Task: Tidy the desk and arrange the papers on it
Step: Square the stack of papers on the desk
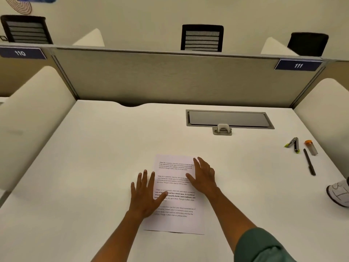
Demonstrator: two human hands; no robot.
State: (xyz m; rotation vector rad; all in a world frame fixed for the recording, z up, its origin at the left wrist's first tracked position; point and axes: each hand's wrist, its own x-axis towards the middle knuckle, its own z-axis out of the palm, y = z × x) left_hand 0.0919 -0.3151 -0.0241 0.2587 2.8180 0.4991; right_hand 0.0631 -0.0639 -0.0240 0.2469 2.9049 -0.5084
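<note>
A stack of printed white papers (176, 218) lies flat in the middle of the white desk (90, 167). My left hand (145, 193) lies flat with straight fingers over the stack's left edge, its thumb on the text. My right hand (203, 175) rests flat, fingers spread, on the stack's upper right edge. Neither hand grips anything.
At the right of the desk lie a stapler (293, 144) with green tips, a small orange-capped clear tube (311, 147) and a black pen (309, 164). A grey cable hatch (229, 119) with a latch sits at the back. Partition walls stand on three sides. A white shoe (339, 192) shows at the right edge.
</note>
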